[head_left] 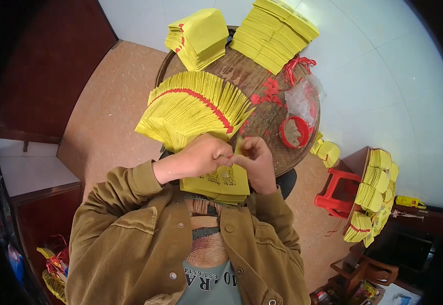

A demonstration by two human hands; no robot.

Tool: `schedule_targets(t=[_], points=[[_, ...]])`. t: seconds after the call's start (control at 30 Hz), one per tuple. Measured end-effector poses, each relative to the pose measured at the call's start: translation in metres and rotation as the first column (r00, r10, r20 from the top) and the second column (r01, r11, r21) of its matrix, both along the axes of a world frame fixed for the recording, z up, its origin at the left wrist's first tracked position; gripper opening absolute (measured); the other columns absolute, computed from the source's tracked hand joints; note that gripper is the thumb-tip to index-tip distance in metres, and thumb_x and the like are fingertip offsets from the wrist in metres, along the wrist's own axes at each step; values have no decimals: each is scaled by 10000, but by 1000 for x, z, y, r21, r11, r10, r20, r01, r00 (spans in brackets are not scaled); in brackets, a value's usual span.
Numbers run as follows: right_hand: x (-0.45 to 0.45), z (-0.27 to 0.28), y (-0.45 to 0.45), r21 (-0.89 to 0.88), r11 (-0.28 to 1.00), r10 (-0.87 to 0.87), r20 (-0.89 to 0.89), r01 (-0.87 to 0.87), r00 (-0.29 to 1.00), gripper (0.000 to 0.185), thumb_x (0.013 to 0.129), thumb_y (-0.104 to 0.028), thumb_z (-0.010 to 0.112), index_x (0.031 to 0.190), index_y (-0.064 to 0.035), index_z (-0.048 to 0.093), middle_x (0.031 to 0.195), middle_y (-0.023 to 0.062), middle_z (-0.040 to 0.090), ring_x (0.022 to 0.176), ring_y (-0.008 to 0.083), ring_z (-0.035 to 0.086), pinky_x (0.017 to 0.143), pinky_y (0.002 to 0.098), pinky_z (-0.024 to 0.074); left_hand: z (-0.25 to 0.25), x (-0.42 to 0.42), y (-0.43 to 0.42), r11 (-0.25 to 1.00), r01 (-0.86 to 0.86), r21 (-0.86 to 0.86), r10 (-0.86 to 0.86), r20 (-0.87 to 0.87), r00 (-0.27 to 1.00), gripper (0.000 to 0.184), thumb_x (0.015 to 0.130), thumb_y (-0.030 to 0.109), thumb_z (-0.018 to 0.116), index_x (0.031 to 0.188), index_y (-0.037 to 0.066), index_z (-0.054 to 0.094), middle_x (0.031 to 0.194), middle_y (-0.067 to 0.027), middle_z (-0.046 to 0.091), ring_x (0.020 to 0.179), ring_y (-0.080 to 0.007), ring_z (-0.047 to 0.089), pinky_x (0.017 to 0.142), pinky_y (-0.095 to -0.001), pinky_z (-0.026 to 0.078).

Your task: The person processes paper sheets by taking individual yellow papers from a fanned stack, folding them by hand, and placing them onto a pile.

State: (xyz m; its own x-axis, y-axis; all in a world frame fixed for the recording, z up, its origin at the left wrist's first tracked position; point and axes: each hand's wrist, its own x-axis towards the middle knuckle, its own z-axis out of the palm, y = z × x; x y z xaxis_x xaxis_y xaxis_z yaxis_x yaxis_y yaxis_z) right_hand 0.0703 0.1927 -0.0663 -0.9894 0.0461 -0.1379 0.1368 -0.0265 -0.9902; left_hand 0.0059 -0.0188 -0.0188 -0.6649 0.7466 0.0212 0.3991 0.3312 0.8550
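Observation:
My left hand (203, 156) is closed in a fist-like pinch, its fingertips meeting my right thumb. Between them shows a small red piece (228, 157), too small to make out clearly. My right hand (258, 165) has its fingers curled in, with the blurred edge of a yellow paper (240, 146) at them. Under both hands, against my body, lies a stack of yellow paper (215, 188) with dark printed figures. Just beyond my left hand, a fanned bundle of folded yellow papers (191, 109) carries a line of red tabs across it.
The round wooden table (242, 68) holds two more yellow stacks (201, 35), scattered red paper pieces (267, 94), red cords (298, 66), a plastic bag (303, 96) and a red bowl (293, 132). At right stand a red stool (336, 193) and more yellow bundles (374, 188).

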Motion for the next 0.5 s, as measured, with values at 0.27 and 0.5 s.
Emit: schedule_targets(t=[0.27,0.5], points=[[-8,49,9,663,746,272,-386,60,881,480,767,-85,791,1216,-75,620,1234,61,666,1032,192,598,960,311,405,-3,7,7,991,-110,71,116,-76,990,175,806,-15,759,927,40,646,752,-52,692,585,-237,582,589,-351,465],[1,6,3,330,938,172,-168,-109,971,437,798,-105,762,1213,-82,626,1199,54,690,1021,190,602,1021,356,361,5,6,6,994,-106,26,108,-105,989,179,836,-28,727,955,42,613,776,-49,680,599,-226,588,591,-350,466]])
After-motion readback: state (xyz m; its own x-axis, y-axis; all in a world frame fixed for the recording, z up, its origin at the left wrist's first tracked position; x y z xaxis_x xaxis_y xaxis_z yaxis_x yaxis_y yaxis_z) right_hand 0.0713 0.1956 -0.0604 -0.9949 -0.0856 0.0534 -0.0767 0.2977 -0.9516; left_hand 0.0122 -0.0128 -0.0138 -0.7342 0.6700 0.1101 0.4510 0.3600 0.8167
